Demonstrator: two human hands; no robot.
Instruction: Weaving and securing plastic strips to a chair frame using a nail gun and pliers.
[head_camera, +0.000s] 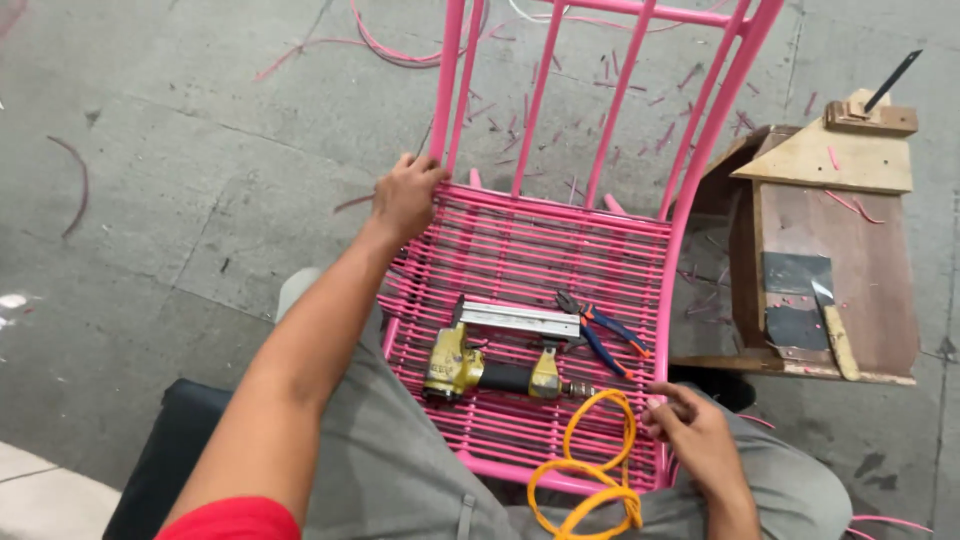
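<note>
Right hand (700, 430) beside orange hose (592, 470) | left hand (405, 195) grips pink chair (530, 250)

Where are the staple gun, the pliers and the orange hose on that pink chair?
staple gun (455, 362), head view, yellow body.
pliers (610, 345), head view, blue and orange handles.
orange hose (595, 470), head view, coiled loop on the seat edge.

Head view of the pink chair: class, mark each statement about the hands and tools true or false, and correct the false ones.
1. The left hand grips the pink chair frame at the seat's back corner. True.
2. A yellow pneumatic nail gun lies on the woven seat. True.
3. The right hand holds the pliers. False: the pliers lie on the seat, untouched.
4. The orange hose is blue. False: it is orange.
5. A wooden bench stands on the person's left. False: it is on the right.
</note>
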